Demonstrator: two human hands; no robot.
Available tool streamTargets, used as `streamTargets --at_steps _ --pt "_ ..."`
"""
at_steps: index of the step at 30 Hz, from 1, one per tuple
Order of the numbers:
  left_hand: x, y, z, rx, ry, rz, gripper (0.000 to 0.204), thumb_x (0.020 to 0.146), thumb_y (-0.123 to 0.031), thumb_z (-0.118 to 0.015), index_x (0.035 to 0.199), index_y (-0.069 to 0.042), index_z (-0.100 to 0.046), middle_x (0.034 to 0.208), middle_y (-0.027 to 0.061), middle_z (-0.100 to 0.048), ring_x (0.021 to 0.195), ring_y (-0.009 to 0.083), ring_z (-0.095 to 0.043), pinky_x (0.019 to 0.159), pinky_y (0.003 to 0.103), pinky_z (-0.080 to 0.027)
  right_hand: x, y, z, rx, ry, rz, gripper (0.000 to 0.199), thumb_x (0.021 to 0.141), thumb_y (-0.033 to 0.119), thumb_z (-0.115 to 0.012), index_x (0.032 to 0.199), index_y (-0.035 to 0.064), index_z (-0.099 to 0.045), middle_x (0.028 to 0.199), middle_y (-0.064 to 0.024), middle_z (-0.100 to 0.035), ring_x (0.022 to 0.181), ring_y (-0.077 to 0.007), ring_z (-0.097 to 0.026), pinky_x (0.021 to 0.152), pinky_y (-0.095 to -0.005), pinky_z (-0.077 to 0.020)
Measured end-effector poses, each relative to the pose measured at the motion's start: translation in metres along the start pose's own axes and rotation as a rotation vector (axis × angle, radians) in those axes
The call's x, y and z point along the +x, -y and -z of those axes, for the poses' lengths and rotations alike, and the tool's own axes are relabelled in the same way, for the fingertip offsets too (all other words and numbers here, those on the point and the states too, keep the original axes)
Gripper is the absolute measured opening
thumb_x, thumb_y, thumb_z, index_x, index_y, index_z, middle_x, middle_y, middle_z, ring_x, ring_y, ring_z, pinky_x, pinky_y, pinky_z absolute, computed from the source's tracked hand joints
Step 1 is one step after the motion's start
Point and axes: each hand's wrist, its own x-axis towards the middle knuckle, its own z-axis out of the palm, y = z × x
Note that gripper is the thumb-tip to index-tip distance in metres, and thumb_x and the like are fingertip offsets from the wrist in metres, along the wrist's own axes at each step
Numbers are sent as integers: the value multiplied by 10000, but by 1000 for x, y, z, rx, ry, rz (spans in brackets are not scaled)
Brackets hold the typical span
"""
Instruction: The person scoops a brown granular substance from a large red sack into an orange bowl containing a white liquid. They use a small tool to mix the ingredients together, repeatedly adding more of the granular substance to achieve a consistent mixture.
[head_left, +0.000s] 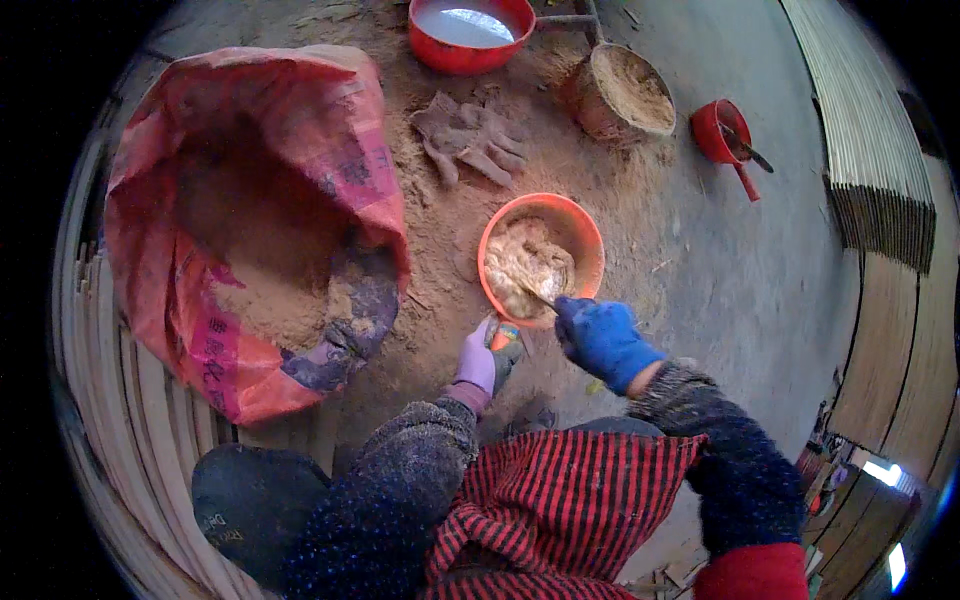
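An orange plastic dipper (594, 228) sits on the dusty floor ahead of me, holding a wet, pale tan paste (530, 255). My left hand (482, 362), in a purple and grey glove, is closed round the dipper's handle (506, 335) at its near side. From the right, my right hand (605, 338) in a blue glove grips a thin stirring tool (538, 294). The tool's far end is sunk in the paste, so its shape is hidden. Beyond the dipper lies a pair of dirty brown work gloves (470, 140).
A red woven sack (250, 75) of sawdust-like powder gapes open at left. Farther off are a red basin (440, 58) of whitish liquid, a bucket (600, 118) of powder and a small red dipper (712, 130). Wooden strips (165, 390) line the left; stacked boards (880, 190) stand right.
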Motion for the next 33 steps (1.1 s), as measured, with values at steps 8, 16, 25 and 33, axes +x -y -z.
streamTargets --at_steps 8,16,25,33 --pt "10 35 -4 9 -37 -86 505 775 -14 -684 1261 -26 -546 888 4 -616 629 86 -540 503 253 -448 30 -32 -2 -184 -29 -135 85 820 200 -566 873 147 -605 704 -123 -651 603 -297 -651 502 -448 -484" --pt "2 5 -6 -107 26 42 530 766 -12 -686 1276 -11 -543 968 3 -619 737 81 -550 592 247 -473 14 -59 21 -148 -87 -121 94 832 190 -535 838 142 -616 698 -97 -665 594 -281 -660 475 -434 -481" --pt "1 18 -5 -112 -17 32 530 746 -16 -701 1252 -3 -546 928 12 -616 679 84 -540 538 253 -465 33 -62 44 -275 -85 -16 114 775 135 -591 886 124 -611 809 -92 -657 672 -272 -651 535 -410 -486" --pt "-3 0 -3 -60 -86 144 528 758 -24 -702 1254 24 -527 865 44 -633 574 93 -538 458 268 -441 3 -61 -4 677 504 -484 226 803 181 -665 963 23 -649 753 -129 -672 647 -239 -667 551 -379 -511"
